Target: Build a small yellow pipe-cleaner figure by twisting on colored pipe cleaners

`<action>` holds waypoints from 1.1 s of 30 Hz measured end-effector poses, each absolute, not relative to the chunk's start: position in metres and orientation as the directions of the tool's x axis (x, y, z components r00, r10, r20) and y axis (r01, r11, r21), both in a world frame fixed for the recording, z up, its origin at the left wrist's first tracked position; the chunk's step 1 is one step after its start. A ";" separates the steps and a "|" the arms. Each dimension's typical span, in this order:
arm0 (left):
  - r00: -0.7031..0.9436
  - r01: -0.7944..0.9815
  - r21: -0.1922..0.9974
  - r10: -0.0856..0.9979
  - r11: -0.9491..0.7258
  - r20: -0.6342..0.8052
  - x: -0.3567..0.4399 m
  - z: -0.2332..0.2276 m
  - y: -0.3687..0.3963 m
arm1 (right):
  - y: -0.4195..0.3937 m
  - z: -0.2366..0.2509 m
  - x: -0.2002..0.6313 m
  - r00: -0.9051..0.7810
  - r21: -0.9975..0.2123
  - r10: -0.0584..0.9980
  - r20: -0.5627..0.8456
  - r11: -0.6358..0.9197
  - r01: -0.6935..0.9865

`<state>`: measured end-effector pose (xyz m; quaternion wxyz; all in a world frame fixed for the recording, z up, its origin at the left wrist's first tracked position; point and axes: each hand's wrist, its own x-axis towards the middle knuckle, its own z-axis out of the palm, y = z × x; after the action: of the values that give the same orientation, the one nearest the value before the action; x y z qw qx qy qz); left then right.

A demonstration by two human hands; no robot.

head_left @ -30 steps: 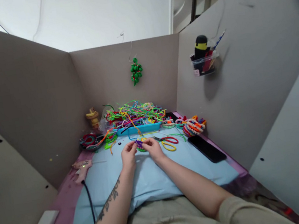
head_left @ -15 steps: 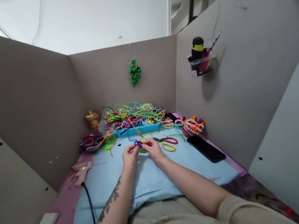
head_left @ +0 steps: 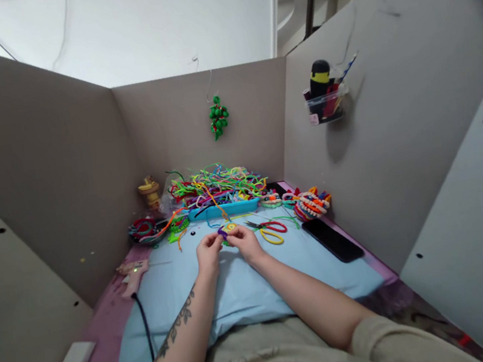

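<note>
Both the left hand (head_left: 209,252) and the right hand (head_left: 244,241) have their fingers pinched on a small purple-and-yellow pipe-cleaner piece (head_left: 226,230), held over the blue mat (head_left: 240,291). Bare mat lies near the person. Just beyond stand scissors (head_left: 270,230), a blue tray (head_left: 224,209) heaped with pipe cleaners, and a phone (head_left: 333,240) at right; cardboard walls (head_left: 52,174) enclose three sides.

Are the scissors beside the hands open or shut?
Shut, as far as shows: the scissors lie flat on the blue mat, red and yellow handle loops side by side, blades together pointing left.

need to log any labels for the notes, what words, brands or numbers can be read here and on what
None can be read.
Holder on the right wall: a small pink tag, too blurred to read.
Phone: screen dark, no text.
White card at lower left: blank as far as it shows.
Both hands pinch a small coloured piece; no marks on it.
</note>
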<state>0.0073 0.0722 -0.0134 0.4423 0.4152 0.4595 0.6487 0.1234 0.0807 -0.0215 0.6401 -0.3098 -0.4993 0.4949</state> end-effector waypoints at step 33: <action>-0.096 0.417 0.696 0.733 -0.585 0.673 -0.006 0.002 0.059 | 0.082 -0.017 0.132 -0.077 -0.903 0.948 0.308 0.265 -0.337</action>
<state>-0.0056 0.0588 0.0022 0.1321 0.6594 0.4360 0.5981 0.1322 0.0815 -0.0172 0.6098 -0.2992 -0.5108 0.5270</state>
